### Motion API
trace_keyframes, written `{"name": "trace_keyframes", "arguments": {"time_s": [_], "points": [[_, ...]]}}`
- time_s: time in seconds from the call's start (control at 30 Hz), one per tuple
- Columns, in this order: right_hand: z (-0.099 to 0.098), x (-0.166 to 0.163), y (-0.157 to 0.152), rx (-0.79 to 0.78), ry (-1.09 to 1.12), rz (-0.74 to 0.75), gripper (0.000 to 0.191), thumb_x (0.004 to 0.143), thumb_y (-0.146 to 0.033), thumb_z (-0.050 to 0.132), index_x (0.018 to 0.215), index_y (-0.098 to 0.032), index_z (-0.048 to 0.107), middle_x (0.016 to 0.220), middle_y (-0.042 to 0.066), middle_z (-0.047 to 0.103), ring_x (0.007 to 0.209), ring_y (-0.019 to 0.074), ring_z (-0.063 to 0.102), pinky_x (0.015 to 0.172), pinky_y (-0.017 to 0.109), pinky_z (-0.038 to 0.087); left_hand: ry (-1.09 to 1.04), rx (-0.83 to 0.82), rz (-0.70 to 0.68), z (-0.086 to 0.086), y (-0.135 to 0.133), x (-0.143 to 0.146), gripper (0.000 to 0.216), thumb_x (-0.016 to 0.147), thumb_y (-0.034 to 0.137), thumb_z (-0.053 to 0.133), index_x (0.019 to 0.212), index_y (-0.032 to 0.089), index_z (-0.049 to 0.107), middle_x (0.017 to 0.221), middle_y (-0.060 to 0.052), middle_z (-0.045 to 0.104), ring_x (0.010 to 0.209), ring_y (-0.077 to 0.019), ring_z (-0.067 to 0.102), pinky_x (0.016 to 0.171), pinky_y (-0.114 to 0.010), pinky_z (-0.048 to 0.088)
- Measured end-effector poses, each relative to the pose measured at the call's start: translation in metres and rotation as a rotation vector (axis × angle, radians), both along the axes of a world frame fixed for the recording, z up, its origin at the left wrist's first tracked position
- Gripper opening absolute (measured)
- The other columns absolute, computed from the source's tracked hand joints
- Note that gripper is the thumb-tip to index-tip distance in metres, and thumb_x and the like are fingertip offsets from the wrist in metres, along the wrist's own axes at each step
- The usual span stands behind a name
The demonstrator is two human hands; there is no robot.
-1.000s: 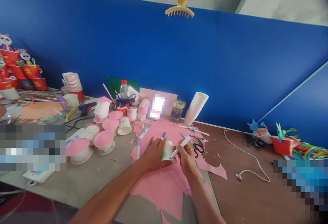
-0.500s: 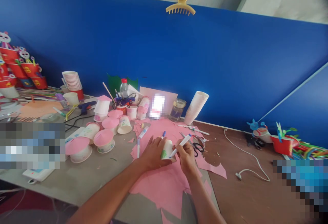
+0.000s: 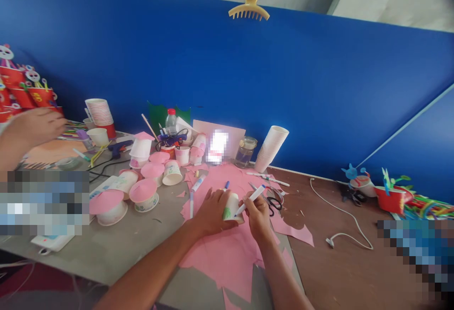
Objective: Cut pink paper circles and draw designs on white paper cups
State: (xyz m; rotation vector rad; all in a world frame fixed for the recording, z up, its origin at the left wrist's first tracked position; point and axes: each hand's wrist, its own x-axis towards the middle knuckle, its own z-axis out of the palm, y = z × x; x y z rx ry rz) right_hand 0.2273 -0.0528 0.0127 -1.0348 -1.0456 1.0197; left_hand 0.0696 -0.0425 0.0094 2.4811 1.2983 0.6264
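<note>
My left hand (image 3: pixel 212 211) is wrapped round a small white paper cup (image 3: pixel 231 207) with a green print, held upside down on a sheet of pink paper (image 3: pixel 227 253). My right hand (image 3: pixel 258 216) grips a white marker (image 3: pixel 250 200) like a pen, its tip touching the cup's rim area on the paper. Black-handled scissors (image 3: pixel 272 204) lie just right of my right hand. A blue-capped marker (image 3: pixel 194 190) lies left of my left hand.
Several upturned cups with pink paper tops (image 3: pixel 143 195) stand at left. A stack of white cups (image 3: pixel 270 149) leans on the blue wall beside a glass jar (image 3: pixel 245 152). Another person's hand (image 3: pixel 31 126) reaches in at far left. A white cable (image 3: pixel 345 227) lies at right.
Another person's hand has come into view at the far left. My hands, the cup and the marker have stayed almost in place.
</note>
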Motion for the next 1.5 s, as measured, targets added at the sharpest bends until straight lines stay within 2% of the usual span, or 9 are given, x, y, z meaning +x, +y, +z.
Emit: {"name": "trace_keyframes", "arguments": {"time_s": [0.27,0.67,0.97,1.5], "points": [[-0.0007,-0.0009,0.0029,0.015,0.027,-0.036,0.024,0.073,-0.037,0.067,0.069,-0.019,0.052,0.055,-0.006,0.048,0.047,0.0078,0.038,0.045,0.021,0.032,0.001,0.011,0.0,-0.0037,0.0002,-0.0008,0.081,0.068,0.053,0.07,0.133,0.021,0.032,0.129,-0.013,0.05,0.121,-0.0325,0.045,0.109,-0.054,0.023],[-0.0015,-0.0011,0.0045,0.062,0.015,-0.058,0.027,0.074,-0.041,0.068,0.069,-0.02,0.052,0.053,-0.007,0.044,0.046,0.0074,0.037,0.044,0.021,0.031,0.006,0.006,0.0,-0.0024,0.0005,-0.0004,0.082,0.067,0.051,0.071,0.132,0.018,0.033,0.126,-0.014,0.051,0.117,-0.032,0.046,0.108,-0.055,0.024],[-0.0066,-0.0012,0.0094,0.01,0.201,-0.122,0.027,0.07,-0.036,0.072,0.068,-0.02,0.051,0.051,-0.009,0.042,0.045,0.0063,0.035,0.044,0.02,0.03,-0.022,0.009,-0.004,-0.004,0.0009,-0.0003,0.083,0.068,0.055,0.069,0.134,0.022,0.031,0.128,-0.013,0.05,0.118,-0.0327,0.046,0.107,-0.055,0.025],[-0.0051,-0.0017,0.0066,0.019,0.149,-0.05,0.025,0.072,-0.037,0.07,0.068,-0.02,0.052,0.053,-0.008,0.043,0.046,0.0069,0.037,0.045,0.021,0.03,-0.033,0.023,-0.015,-0.0033,0.0019,-0.0004,0.077,0.067,0.055,0.069,0.129,0.023,0.037,0.123,-0.012,0.053,0.112,-0.0317,0.049,0.103,-0.053,0.029]]}}
